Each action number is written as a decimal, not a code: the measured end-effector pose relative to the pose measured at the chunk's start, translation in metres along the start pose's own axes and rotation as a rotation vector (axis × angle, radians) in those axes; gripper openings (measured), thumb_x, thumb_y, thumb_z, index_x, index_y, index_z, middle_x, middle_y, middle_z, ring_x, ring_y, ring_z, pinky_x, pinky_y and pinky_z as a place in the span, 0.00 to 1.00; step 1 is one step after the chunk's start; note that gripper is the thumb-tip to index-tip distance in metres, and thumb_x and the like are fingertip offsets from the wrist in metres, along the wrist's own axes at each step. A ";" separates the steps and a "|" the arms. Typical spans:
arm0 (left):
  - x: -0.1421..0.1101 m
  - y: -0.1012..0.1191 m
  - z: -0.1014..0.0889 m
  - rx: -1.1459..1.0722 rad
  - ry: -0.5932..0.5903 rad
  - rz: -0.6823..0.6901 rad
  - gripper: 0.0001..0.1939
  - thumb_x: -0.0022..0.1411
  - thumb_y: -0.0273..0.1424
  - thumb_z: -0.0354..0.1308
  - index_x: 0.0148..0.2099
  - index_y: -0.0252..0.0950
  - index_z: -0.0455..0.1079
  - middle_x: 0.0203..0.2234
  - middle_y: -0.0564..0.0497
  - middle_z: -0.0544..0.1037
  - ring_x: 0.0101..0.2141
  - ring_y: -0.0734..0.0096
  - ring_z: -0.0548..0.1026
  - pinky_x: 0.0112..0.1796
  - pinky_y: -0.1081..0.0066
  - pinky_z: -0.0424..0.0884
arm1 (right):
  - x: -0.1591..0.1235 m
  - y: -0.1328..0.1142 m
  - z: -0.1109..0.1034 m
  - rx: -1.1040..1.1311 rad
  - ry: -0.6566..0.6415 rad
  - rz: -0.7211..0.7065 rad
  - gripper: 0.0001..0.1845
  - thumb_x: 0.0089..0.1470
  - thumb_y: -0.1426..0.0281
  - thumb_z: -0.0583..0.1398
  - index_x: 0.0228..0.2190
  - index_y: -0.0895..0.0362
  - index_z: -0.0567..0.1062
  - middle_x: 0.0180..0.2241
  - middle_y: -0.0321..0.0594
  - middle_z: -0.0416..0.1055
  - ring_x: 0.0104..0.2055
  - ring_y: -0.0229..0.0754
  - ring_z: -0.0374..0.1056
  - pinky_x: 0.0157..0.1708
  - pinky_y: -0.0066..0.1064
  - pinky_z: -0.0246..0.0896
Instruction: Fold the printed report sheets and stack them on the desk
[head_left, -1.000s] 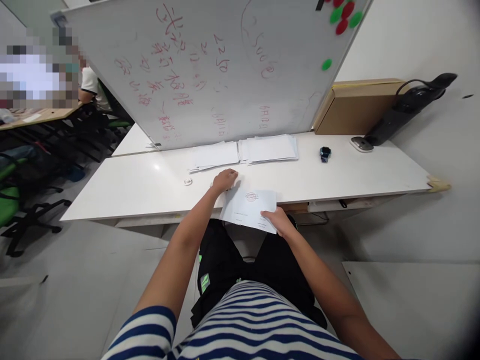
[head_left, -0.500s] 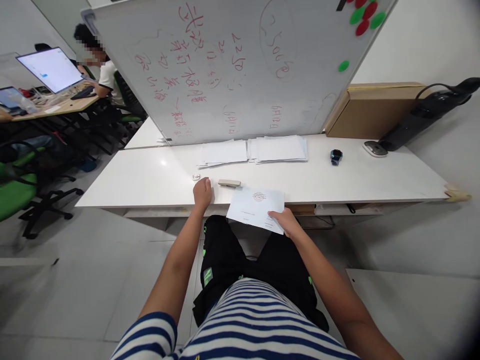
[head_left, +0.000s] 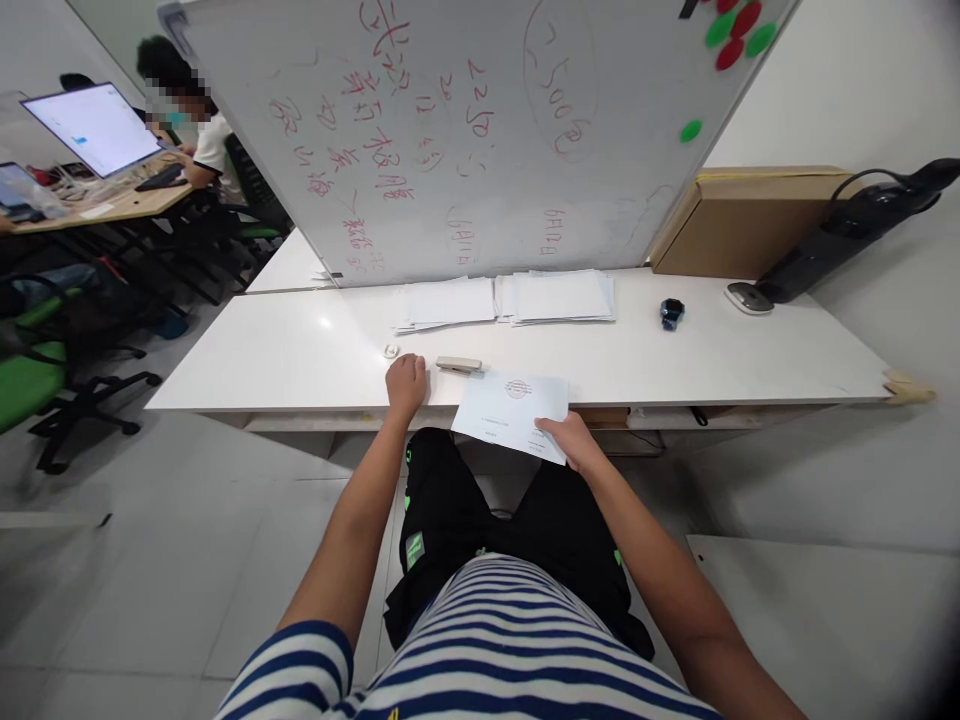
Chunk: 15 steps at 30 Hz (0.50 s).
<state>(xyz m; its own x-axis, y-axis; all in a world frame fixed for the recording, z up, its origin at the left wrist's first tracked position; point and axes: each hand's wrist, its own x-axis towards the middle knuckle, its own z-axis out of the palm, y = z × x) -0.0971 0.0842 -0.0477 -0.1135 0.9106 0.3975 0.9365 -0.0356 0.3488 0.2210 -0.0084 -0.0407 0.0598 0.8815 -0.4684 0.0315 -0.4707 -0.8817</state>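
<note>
My right hand (head_left: pixel 568 437) pinches the right edge of a white paper sheet (head_left: pixel 499 415), thumb on top. Printed lines and a round red stamp mark show on the sheet, which juts over the front edge of the white desk (head_left: pixel 322 385). A beige stapler (head_left: pixel 459 365) lies at the sheet's far left corner. To the left of the stapler, apart from it, my left hand (head_left: pixel 406 384) rests on the desk as a loose fist; nothing shows in it. Just beyond that fist is a small round white item (head_left: pixel 391 351).
Two paper stacks (head_left: pixel 450 302) lie along the foot of a whiteboard (head_left: pixel 480 150). Toward the right are a watch (head_left: pixel 672 313), a computer mouse (head_left: pixel 750 297), a black bottle (head_left: pixel 840 235) and a cardboard box (head_left: pixel 750 225). A seated person is at another desk, far left.
My left hand has moved left off the stapler, which now shows on the desk, and has closed into a fist. The right hand keeps its hold on the sheet. The view has shifted slightly.
</note>
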 end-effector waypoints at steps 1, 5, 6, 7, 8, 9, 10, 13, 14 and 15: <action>0.000 -0.001 0.001 -0.002 0.003 0.006 0.21 0.69 0.38 0.36 0.44 0.37 0.69 0.45 0.42 0.74 0.48 0.57 0.69 0.48 0.60 0.63 | -0.001 0.000 0.000 -0.001 -0.002 -0.004 0.22 0.39 0.69 0.64 0.39 0.65 0.77 0.41 0.51 0.76 0.40 0.50 0.74 0.35 0.32 0.69; 0.000 -0.002 0.001 -0.010 0.009 0.023 0.19 0.69 0.36 0.37 0.44 0.38 0.69 0.45 0.43 0.74 0.48 0.58 0.69 0.48 0.60 0.63 | -0.008 -0.004 -0.004 -0.038 -0.001 -0.011 0.23 0.40 0.69 0.63 0.41 0.65 0.76 0.43 0.52 0.76 0.42 0.51 0.74 0.37 0.34 0.69; 0.000 -0.002 0.001 -0.013 0.012 0.025 0.19 0.69 0.36 0.37 0.44 0.38 0.69 0.45 0.43 0.74 0.48 0.58 0.70 0.48 0.60 0.63 | -0.012 -0.006 -0.008 -0.064 -0.002 -0.012 0.24 0.40 0.68 0.63 0.41 0.65 0.76 0.43 0.52 0.76 0.42 0.52 0.73 0.38 0.35 0.69; 0.000 -0.002 0.001 -0.015 0.015 0.027 0.18 0.68 0.35 0.38 0.44 0.38 0.69 0.45 0.43 0.74 0.48 0.58 0.70 0.48 0.60 0.63 | -0.016 -0.007 -0.013 -0.095 -0.006 -0.015 0.24 0.40 0.68 0.64 0.41 0.65 0.76 0.43 0.53 0.75 0.42 0.53 0.73 0.39 0.36 0.69; 0.000 -0.002 0.001 -0.017 0.019 0.028 0.18 0.68 0.35 0.39 0.44 0.38 0.69 0.45 0.43 0.74 0.48 0.58 0.70 0.48 0.60 0.63 | -0.020 -0.008 -0.019 -0.128 -0.014 -0.018 0.24 0.40 0.67 0.64 0.41 0.65 0.76 0.43 0.53 0.75 0.42 0.53 0.73 0.39 0.37 0.69; 0.000 -0.003 0.001 -0.018 0.021 0.029 0.17 0.68 0.35 0.39 0.44 0.38 0.69 0.45 0.43 0.74 0.48 0.58 0.70 0.48 0.60 0.63 | -0.026 -0.009 -0.025 -0.158 -0.027 -0.020 0.24 0.41 0.66 0.64 0.42 0.65 0.76 0.43 0.53 0.75 0.43 0.54 0.73 0.39 0.38 0.69; 0.000 -0.003 0.002 -0.019 0.023 0.029 0.17 0.68 0.35 0.39 0.44 0.38 0.69 0.44 0.43 0.74 0.48 0.58 0.70 0.48 0.60 0.64 | -0.032 -0.011 -0.032 -0.182 -0.040 -0.027 0.24 0.42 0.65 0.64 0.42 0.65 0.76 0.43 0.52 0.75 0.43 0.54 0.73 0.40 0.38 0.69; 0.000 -0.005 0.004 -0.026 0.030 0.028 0.16 0.67 0.34 0.40 0.43 0.37 0.70 0.44 0.43 0.75 0.47 0.57 0.70 0.48 0.60 0.64 | -0.053 -0.020 -0.053 -0.200 -0.078 -0.073 0.26 0.42 0.62 0.66 0.44 0.61 0.75 0.44 0.49 0.75 0.44 0.54 0.73 0.42 0.40 0.69; 0.000 -0.005 0.005 -0.028 0.034 0.027 0.16 0.67 0.34 0.40 0.43 0.37 0.70 0.44 0.44 0.75 0.47 0.57 0.70 0.48 0.60 0.64 | -0.062 -0.025 -0.059 -0.196 -0.082 -0.099 0.27 0.42 0.61 0.66 0.44 0.59 0.75 0.45 0.48 0.75 0.45 0.53 0.72 0.43 0.40 0.69; 0.000 -0.005 0.006 -0.029 0.038 0.027 0.16 0.67 0.34 0.40 0.43 0.37 0.70 0.44 0.44 0.75 0.47 0.57 0.70 0.48 0.60 0.64 | -0.070 -0.032 -0.064 -0.191 -0.083 -0.125 0.27 0.42 0.60 0.66 0.45 0.58 0.75 0.46 0.47 0.75 0.46 0.53 0.72 0.44 0.40 0.69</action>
<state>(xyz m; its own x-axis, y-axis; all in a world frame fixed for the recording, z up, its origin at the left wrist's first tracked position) -0.1003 0.0866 -0.0544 -0.1012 0.8930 0.4385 0.9296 -0.0721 0.3615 0.2793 -0.0579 0.0235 -0.0382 0.9299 -0.3659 0.2223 -0.3491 -0.9103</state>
